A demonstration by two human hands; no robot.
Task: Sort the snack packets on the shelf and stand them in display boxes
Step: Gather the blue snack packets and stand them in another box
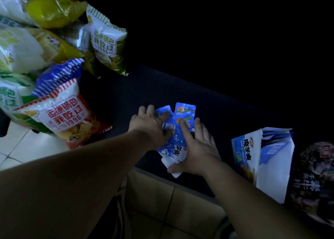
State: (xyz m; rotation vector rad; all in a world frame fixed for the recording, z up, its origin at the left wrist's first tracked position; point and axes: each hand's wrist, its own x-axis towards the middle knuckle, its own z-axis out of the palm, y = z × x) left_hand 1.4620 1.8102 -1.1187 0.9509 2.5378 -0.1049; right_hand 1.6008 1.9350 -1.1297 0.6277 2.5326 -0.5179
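Mid-frame, the left hand (150, 123) and right hand (197, 149) press flat-fingered on loose small blue foil snack packets (185, 110). These packets are not yet stood in the blue-and-white cardboard display box (244, 153) at right.

A dark shelf (180, 94) runs from far left to near right under dim light; pale floor tiles (21, 148) show near left, blackness beyond.

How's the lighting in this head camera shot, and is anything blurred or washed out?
Head view: very dim, shelf nearly black; blue snack packets under the left hand and right hand are legible; pale crisp bags at far left are washed out and smeared; dark packet at far right is blurry.
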